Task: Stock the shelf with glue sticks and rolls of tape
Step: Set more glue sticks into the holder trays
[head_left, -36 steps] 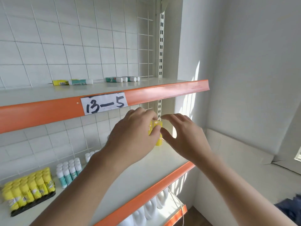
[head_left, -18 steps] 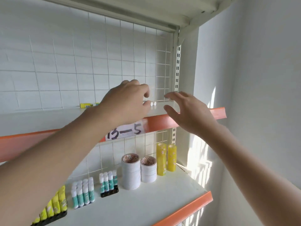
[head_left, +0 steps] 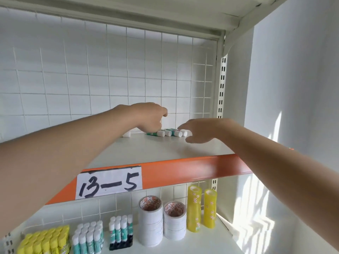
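The upper shelf (head_left: 165, 149) carries the risk. The glue sticks (head_left: 169, 132) lie flat on their sides at the back of it, near the wire grid (head_left: 110, 74), and I judge a lying cylinder rolls at the lightest knock. If either of my hands bumps the row from the side, one stick could run forward over the orange edge (head_left: 192, 167) and drop. I am also reaching high and deep, so the sticks are half hidden from me and a blind sweep is likely.

My left hand (head_left: 148, 118) is down on the left end of the row, fingers curled at a stick there; whether they already pinch it I cannot tell, since the hand covers the contact. My right hand (head_left: 203, 132) hovers at the right end, fingers loosely bent and spread, holding nothing.

The sticks are small, teal-bodied with white caps, caps pointing toward me, lying touching side by side. One more white cap (head_left: 126, 134) shows apart, behind my left wrist.
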Available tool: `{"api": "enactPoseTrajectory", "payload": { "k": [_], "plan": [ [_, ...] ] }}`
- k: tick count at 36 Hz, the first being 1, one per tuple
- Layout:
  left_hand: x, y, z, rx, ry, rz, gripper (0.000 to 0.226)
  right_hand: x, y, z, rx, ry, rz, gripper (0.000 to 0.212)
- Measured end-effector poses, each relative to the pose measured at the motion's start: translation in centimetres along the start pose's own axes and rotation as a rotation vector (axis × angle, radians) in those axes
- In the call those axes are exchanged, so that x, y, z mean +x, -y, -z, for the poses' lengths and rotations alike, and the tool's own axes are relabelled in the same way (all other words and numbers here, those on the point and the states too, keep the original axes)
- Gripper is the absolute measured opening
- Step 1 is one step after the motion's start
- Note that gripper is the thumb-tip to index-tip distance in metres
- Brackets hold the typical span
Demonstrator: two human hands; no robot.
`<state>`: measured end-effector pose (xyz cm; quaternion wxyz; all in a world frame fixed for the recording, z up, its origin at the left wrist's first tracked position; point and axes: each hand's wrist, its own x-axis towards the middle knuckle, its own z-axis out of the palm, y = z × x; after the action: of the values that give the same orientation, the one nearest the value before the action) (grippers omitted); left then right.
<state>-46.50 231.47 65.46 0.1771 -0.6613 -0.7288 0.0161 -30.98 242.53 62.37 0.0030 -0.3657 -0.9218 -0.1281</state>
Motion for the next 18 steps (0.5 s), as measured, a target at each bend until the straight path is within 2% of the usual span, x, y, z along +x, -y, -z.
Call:
{"api": "enactPoseTrajectory", "payload": {
  "k": [4,11,14,18],
  "plan": [
    [2.1,-0.3,-1.0,0.047,0.154,0.012,0.052,1.6,-0.3,0.0,-0.066,0.066,0.019,0.042],
    [4.2,-0.6,-2.9,0.015,0.311,0.045,0.047,2.6,-0.4,-0.6,-0.020,0.080,0.049,0.051],
    [4.4,-0.4,-3.7,-0.049,0.294,0.034,0.043,2.9,-0.7,-0.6,0.028,0.007,0.087,0.040],
    [4.7,0.0,-4.1,-0.090,0.179,0.002,0.046,2.4,-0.6,-0.2,0.084,-0.146,0.082,0.027]
  ]
}}
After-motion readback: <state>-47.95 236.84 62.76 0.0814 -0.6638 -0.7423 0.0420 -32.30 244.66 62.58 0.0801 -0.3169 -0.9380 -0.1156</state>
